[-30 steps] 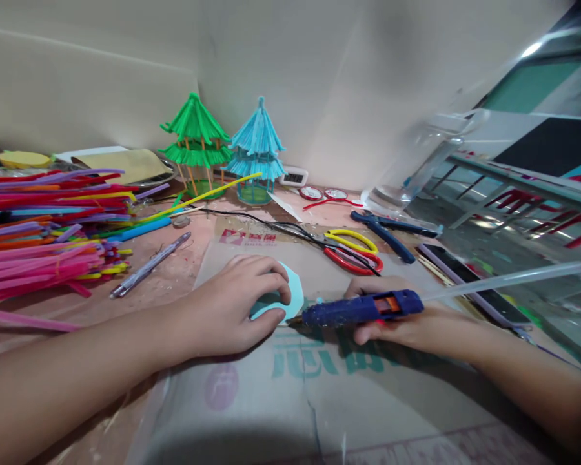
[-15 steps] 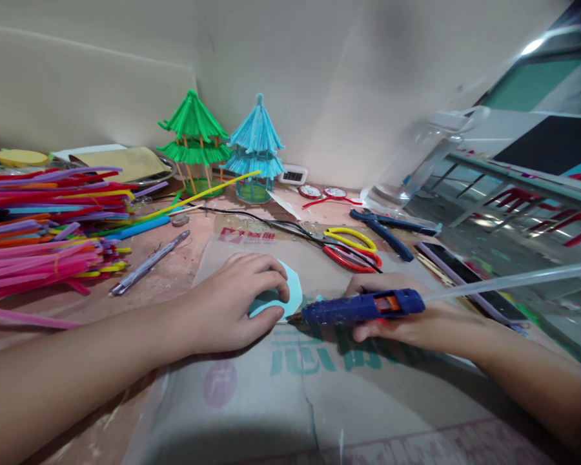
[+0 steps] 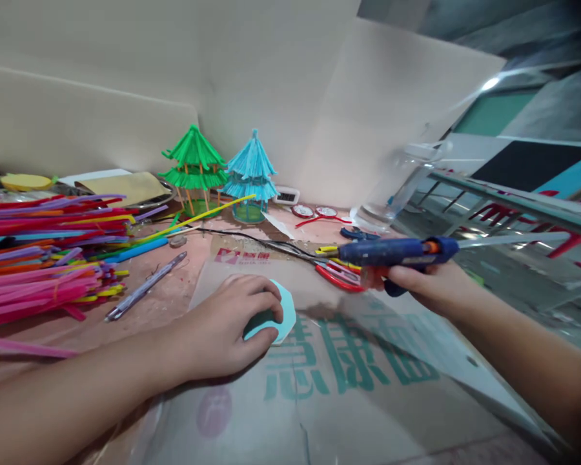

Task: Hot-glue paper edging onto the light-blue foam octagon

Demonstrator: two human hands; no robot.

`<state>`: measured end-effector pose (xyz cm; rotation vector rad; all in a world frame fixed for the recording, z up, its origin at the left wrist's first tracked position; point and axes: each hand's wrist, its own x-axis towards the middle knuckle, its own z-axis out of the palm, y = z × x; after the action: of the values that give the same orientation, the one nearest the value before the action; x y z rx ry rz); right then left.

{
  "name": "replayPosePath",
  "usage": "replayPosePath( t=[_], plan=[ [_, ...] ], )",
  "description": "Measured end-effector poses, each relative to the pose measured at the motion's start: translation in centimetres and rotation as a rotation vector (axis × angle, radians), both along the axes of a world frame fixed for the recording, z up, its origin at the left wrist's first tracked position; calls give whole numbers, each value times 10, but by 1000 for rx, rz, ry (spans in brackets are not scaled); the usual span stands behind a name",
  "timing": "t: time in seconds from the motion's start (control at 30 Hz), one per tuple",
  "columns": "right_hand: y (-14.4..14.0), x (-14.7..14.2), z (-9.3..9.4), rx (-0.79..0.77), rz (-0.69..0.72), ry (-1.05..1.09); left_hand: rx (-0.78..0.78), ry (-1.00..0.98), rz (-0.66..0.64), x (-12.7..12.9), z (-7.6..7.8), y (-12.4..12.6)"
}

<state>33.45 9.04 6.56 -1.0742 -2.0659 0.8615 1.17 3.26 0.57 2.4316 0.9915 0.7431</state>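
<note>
Pressing your left hand (image 3: 227, 329) flat on the paper piece (image 3: 281, 321), so it cannot slide on the cardboard (image 3: 348, 387) | right hand (image 3: 423, 284) closed around the glue gun (image 3: 392, 252), lifted, nozzle toward the scissors (image 3: 339, 274).

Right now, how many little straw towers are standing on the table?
2. The green tower stands at the back by the wall, and the blue tower stands close beside it on its right.

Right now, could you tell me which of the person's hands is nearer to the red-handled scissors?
Right. The right hand, gripping the blue glue gun, is just right of the red-handled scissors; the left hand rests on the light-blue card, further left.
</note>
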Motion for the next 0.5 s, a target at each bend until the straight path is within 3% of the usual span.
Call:
replayPosePath(
  t=[0.13,0.27,0.33,0.5],
  plan=[
    [33,-5,22,50,-193,68,7,-4,12,0,-1,-2],
    [84,-24,32,109,-440,-178,5,0,14,1,-1,-3],
    [107,-34,27,64,-406,-164,13,-4,14,2,0,-2],
    [131,-57,6,-67,-93,-50,18,14,23,3,-1,-1]
  ],
)
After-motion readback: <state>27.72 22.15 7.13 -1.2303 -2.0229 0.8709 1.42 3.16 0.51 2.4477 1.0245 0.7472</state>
